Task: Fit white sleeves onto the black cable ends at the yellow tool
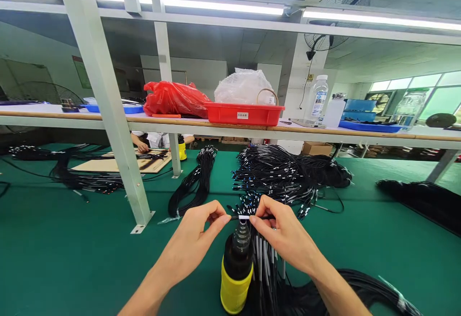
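Note:
Between my two hands a thin black cable is stretched level, with a short white sleeve (244, 217) around it. My left hand (198, 232) pinches the cable just left of the sleeve. On the other side, my right hand (288, 234) grips it between thumb and fingers at the sleeve's right end. Directly below stands a yellow and black heat gun (236, 282), upright, its nozzle pointing up close under the sleeve. A bundle of black cables with grey sleeves (264, 258) lies beside the gun, partly hidden by my right hand and forearm.
A large heap of black cables (288, 167) and a looped bundle (194, 181) lie on the green table (180, 277). A white post (118, 128) rises at left. The shelf overhead holds a red tray (248, 114). Across the table, a co-worker's hand (142, 147) is at a board.

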`<move>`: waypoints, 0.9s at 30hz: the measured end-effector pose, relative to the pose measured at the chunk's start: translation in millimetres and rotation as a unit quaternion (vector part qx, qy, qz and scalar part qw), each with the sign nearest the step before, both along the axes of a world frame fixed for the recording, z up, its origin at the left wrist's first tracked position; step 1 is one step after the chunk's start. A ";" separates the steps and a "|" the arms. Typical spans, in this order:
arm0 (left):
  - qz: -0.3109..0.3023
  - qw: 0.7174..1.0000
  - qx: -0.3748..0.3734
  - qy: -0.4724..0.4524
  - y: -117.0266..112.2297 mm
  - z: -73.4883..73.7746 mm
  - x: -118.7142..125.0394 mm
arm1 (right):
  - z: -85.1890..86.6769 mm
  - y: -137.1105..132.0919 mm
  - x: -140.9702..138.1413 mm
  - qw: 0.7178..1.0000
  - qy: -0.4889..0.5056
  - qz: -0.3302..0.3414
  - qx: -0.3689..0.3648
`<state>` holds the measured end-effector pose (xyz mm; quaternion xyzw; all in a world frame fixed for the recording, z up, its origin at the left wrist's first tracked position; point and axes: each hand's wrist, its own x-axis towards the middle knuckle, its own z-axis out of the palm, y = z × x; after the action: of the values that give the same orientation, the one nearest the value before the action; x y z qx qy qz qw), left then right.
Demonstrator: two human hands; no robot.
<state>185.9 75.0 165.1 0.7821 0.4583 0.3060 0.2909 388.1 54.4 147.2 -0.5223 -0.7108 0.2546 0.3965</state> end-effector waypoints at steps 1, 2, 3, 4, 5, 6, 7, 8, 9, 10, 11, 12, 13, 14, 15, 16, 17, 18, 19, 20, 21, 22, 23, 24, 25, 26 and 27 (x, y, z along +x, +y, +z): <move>-0.001 1.000 0.001 0.000 0.0 -0.1 -0.3 | -0.4 0.3 0.2 1.000 0.001 -0.001 0.002; -0.001 1.000 0.004 0.001 0.0 -0.2 -0.6 | -0.8 0.5 0.3 1.000 0.002 -0.002 0.004; -0.003 1.000 0.007 0.001 0.1 -0.3 -0.7 | -1.1 0.6 0.4 1.000 0.002 -0.004 0.006; -0.003 1.000 0.010 0.000 0.2 -0.4 -0.7 | -1.1 0.6 0.5 1.000 0.002 -0.006 0.007; -0.004 1.000 0.011 -0.002 0.5 -0.3 -0.6 | -0.9 0.4 0.6 1.000 0.001 -0.008 0.007; -0.004 1.000 0.012 -0.004 0.6 -0.1 -0.4 | -0.3 -0.1 0.8 1.000 0.000 -0.009 0.006; -0.003 1.000 0.013 -0.008 0.7 0.3 -0.1 | 0.7 -0.9 1.1 1.000 -0.004 -0.007 0.005; -0.002 1.000 0.014 -0.012 0.5 0.9 0.0 | 2.2 -1.9 1.5 1.000 -0.012 -0.004 0.005; -0.002 1.000 0.015 -0.016 0.2 1.4 0.1 | 3.8 -3.0 2.1 1.000 -0.023 0.000 0.007; -0.002 1.000 0.016 -0.017 -0.2 2.0 0.0 | 5.6 -4.2 2.7 0.999 -0.036 0.003 0.013; -0.001 1.000 0.018 -0.016 -0.8 2.4 -0.3 | 7.3 -5.3 3.4 0.999 -0.049 0.006 0.021; 0.000 1.000 0.017 -0.011 -1.2 2.5 -0.6 | 8.8 -6.2 4.0 0.998 -0.058 0.007 0.029; 0.001 1.000 0.014 0.000 -1.6 2.3 -1.0 | 10.0 -6.9 4.6 0.997 -0.062 0.007 0.036; 0.002 1.000 0.011 0.013 -1.7 1.8 -1.3 | 10.7 -7.3 4.9 0.997 -0.061 0.007 0.042; 0.003 1.000 0.008 0.025 -1.6 0.8 -1.5 | 11.1 -7.4 5.2 0.997 -0.059 0.008 0.045; 0.005 0.999 0.006 0.035 -1.2 -0.3 -1.6 | 11.2 -7.3 5.2 0.997 -0.056 0.010 0.046; 0.006 0.999 0.006 0.041 -0.7 -1.5 -1.7 | 11.1 -7.0 5.1 0.998 -0.052 0.013 0.045; 0.006 0.999 0.006 0.043 -0.1 -2.7 -1.6 | 10.9 -6.7 4.9 0.998 -0.048 0.015 0.044; 0.006 0.999 0.006 0.041 0.4 -3.8 -1.5 | 10.6 -6.3 4.6 0.998 -0.044 0.016 0.042; 0.006 0.999 0.005 0.037 0.9 -4.5 -1.4 | 10.3 -5.9 4.3 0.998 -0.041 0.017 0.038; 0.004 0.999 0.003 0.032 1.2 -4.8 -1.3 | 10.0 -5.5 3.9 0.999 -0.038 0.017 0.034; 0.001 1.000 0.001 0.025 1.3 -4.8 -1.2 | 9.8 -5.1 3.7 0.999 -0.035 0.015 0.032; -0.001 1.000 0.001 0.017 1.1 -4.5 -1.1 | 9.5 -4.7 3.5 0.999 -0.033 0.014 0.031; -0.002 1.000 0.002 0.007 0.9 -3.9 -1.0 | 9.3 -4.3 3.4 0.999 -0.032 0.013 0.031; -0.004 1.000 0.004 -0.002 0.5 -3.4 -0.8 | 9.1 -3.9 3.4 0.999 -0.031 0.012 0.031; -0.005 1.000 0.008 -0.011 0.2 -2.8 -0.6 | 9.0 -3.6 3.6 0.999 -0.030 0.009 0.032; -0.005 1.000 0.012 -0.018 -0.2 -2.3 -0.3 | 8.9 -3.4 4.0 0.999 -0.029 0.007 0.032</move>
<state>185.6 74.8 162.8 0.7820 0.4455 0.3245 0.2909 392.0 50.9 156.2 -0.5118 -0.7331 0.2194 0.3906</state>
